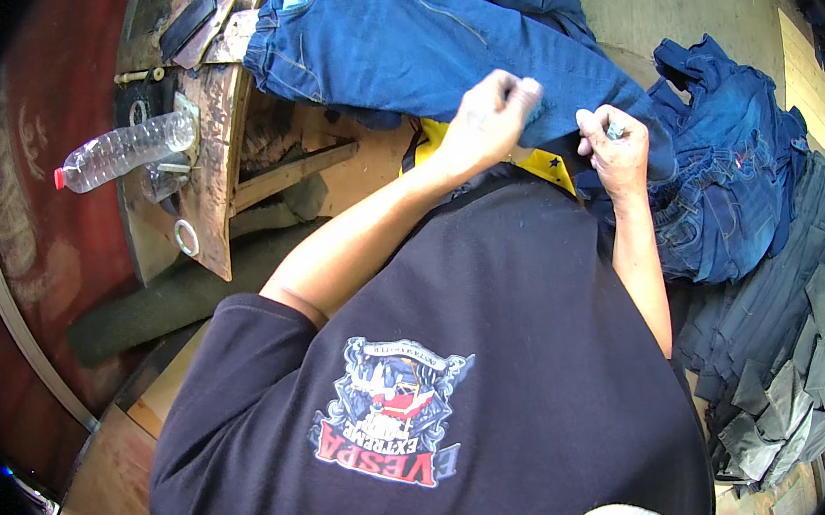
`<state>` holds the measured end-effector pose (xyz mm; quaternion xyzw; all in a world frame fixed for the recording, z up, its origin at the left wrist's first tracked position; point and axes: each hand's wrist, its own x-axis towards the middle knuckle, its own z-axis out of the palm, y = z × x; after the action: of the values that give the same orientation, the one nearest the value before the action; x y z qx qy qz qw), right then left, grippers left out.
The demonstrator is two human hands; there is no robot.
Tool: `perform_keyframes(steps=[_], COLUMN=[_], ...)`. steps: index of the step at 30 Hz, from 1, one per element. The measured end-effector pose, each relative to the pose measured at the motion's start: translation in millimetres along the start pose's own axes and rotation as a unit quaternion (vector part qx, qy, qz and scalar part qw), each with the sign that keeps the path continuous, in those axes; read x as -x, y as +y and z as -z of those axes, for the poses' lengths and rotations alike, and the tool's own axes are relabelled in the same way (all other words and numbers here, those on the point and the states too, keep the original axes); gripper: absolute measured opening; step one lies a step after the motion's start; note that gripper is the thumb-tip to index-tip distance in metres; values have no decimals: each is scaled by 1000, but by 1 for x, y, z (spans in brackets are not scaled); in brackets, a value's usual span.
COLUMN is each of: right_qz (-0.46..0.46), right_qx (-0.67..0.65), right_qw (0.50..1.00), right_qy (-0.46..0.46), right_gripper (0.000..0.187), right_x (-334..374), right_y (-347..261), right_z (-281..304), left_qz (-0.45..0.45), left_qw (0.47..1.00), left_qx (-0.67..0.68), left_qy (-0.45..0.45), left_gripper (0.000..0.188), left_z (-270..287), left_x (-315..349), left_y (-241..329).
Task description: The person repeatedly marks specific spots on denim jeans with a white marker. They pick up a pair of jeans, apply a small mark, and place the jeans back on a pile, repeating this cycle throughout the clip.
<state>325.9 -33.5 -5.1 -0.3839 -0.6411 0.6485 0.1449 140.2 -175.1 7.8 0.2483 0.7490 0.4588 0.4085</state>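
Observation:
A pair of blue denim trousers (pixel 440 38) lies stretched across the work surface, one leg reaching toward me. Over the near edge of that leg is my left hand (pixel 494 120), its fingers curled together and slightly blurred; whatever they pinch is hidden. To its right, my right hand (pixel 615 151) is closed in a fist beside the leg's end. A small greenish, shiny bit shows between its fingers, too small to name. Yellow cloth with dark stars (pixel 549 165) lies under and between my wrists, close to my black shirt.
An empty plastic bottle (pixel 125 152) with a red cap lies on the worn wooden table (pixel 227 166) at left, near a dark flat object (pixel 190 24). More denim garments (pixel 728 194) are heaped at right, with grey-green garments (pixel 793 338) nearer me. A rolled dark cloth (pixel 156 305) lies lower left.

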Motion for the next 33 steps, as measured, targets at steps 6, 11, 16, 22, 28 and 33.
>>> perform_keyframes(steps=[6,11,16,22,28,33], right_qz=[-10,-7,-13,-7,127,68], right_qx=[-20,-41,-56,30,379,560], right_qw=[1000,999,998,995,855,789], right_qy=[4,7,19,96,331,243], right_gripper=[36,36,36,31,35,21], right_x=[-1,0,0,-1,0,41], right_y=[0,1,-4,-6,36,71], right_z=[2,5,3,14,58,138], left_qz=[48,77,11,33,-360,-326], left_qw=[994,991,960,993,791,795], left_qx=[-48,52,-56,65,-459,-507], left_qy=[-84,-97,-274,97,186,66], left_gripper=[46,46,34,29,49,59], left_z=[12,15,19,149,269,232], left_x=[-17,-19,-19,-68,-86,-53], left_y=[8,9,29,16,-56,-46])
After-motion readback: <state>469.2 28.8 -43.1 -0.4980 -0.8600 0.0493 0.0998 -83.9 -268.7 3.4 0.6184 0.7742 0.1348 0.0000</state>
